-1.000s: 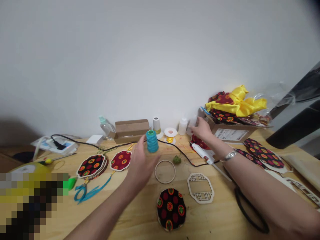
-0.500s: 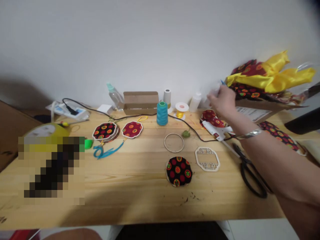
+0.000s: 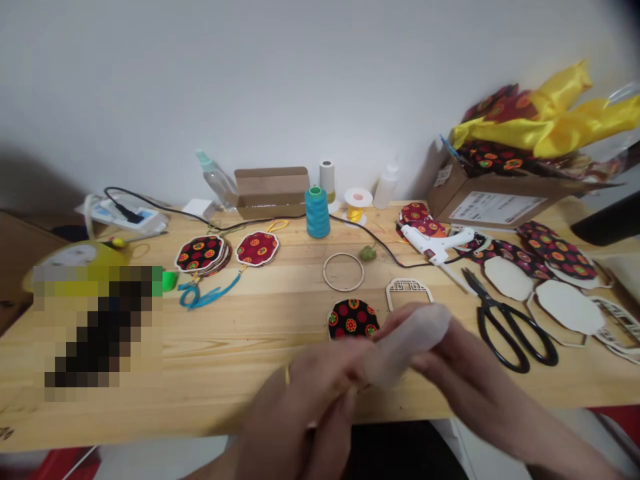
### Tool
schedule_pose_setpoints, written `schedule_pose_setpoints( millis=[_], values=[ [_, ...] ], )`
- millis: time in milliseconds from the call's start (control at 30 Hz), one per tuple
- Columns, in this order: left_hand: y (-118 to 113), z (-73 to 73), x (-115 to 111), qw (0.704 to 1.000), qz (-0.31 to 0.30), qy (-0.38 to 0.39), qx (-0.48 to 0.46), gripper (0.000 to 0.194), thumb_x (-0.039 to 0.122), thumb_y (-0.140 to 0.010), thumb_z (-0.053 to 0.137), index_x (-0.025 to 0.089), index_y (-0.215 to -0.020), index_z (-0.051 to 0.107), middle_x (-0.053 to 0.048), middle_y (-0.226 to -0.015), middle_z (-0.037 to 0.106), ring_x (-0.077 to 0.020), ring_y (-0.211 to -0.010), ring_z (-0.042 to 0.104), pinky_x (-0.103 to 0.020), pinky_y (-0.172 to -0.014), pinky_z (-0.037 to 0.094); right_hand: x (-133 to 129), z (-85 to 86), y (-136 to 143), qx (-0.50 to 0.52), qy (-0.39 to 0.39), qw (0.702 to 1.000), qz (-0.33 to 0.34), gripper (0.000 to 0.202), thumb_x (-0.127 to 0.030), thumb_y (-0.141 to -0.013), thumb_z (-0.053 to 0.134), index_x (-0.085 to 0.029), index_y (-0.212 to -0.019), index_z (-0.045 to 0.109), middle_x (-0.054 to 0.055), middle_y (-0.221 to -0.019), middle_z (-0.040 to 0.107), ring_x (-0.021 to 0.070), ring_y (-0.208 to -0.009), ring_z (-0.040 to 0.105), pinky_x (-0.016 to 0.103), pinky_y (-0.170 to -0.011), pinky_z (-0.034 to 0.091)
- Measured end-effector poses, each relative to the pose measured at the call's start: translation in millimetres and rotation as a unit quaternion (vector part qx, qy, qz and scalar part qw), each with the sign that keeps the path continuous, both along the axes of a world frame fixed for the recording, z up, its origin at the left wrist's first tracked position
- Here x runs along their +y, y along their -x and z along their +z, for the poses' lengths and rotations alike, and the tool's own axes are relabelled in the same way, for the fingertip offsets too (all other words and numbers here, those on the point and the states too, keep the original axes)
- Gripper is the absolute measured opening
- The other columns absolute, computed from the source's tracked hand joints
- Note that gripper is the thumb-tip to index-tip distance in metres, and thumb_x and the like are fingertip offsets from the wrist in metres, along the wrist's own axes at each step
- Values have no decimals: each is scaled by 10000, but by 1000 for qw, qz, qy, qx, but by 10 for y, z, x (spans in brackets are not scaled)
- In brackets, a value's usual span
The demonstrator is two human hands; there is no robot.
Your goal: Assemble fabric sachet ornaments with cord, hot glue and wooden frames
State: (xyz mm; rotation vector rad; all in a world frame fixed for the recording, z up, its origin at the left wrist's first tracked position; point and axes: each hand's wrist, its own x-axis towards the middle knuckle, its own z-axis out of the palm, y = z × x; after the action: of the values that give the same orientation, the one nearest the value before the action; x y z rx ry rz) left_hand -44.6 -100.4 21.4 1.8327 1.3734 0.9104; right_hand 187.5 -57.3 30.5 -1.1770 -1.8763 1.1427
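Between my two hands, above the table's front part, is a translucent white squeeze bottle [image 3: 410, 340], tilted and blurred by motion. My right hand [image 3: 450, 363] is closed around its base end. My left hand [image 3: 305, 393] has its fingers closed at the other end, which they hide. Beneath the hands lies a round black patterned fabric piece [image 3: 351, 320], partly covered. A wooden lattice frame [image 3: 409, 285] shows just beyond my right hand, its lower part hidden. A thin wooden ring [image 3: 344, 272] lies farther back.
On the right are black scissors [image 3: 500, 317], a white glue gun [image 3: 434, 245], bare wooden plates [image 3: 570, 307] and a cardboard box [image 3: 480, 193] of fabric. A teal thread cone [image 3: 317, 213] and another white bottle [image 3: 387, 185] stand behind. Finished fabric pieces [image 3: 257, 249] lie left.
My right hand has come back from beside the cardboard box to the table's front, bringing the bottle. My left hand has entered the view and met it at the bottle's other end.
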Motion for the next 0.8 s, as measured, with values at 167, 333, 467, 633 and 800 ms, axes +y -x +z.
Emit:
schedule_pose_setpoints(
  millis=[167,333,467,633,800],
  values=[
    [-186,-90,274,985,-103,138,-1,706,392,-692,712,297,-1321,407,-71,-1174,617,-246,-974,594,-369,-796,495,-154,-180,267,70,-34,997,-27,257,-314,-865,522,-303,-1120,494,36,-1017,596,196,-915,588,346,-746,531],
    [-247,-111,268,977,-122,175,9,244,263,-761,605,240,-1003,623,-17,-881,688,-183,-757,600,-284,-667,445,-157,-225,284,-5,-180,981,-70,382,-409,-882,474,-333,-1255,438,55,-969,621,240,-868,608,391,-682,544],
    [-248,-62,285,971,-118,209,14,158,289,-745,592,192,-860,641,-9,-733,664,-157,-647,566,-245,-574,407,-175,-322,172,-107,-333,930,-116,532,-203,-844,537,-423,-1308,399,27,-898,630,227,-790,618,372,-575,543],
    [-292,-30,274,960,-158,230,-20,86,220,-730,561,188,-785,619,19,-682,631,-121,-601,529,-215,-531,374,-142,-378,134,-207,-487,848,30,422,-102,-786,581,-337,-1135,604,4,-738,608,175,-703,599,322,-509,522],
    [-267,37,253,957,-185,220,-32,69,219,-736,576,188,-781,617,13,-681,633,-120,-599,536,-206,-516,396,-120,-380,129,-201,-527,825,27,357,-53,-788,543,-258,-1060,650,18,-729,616,174,-688,597,355,-578,568]
  ],
)
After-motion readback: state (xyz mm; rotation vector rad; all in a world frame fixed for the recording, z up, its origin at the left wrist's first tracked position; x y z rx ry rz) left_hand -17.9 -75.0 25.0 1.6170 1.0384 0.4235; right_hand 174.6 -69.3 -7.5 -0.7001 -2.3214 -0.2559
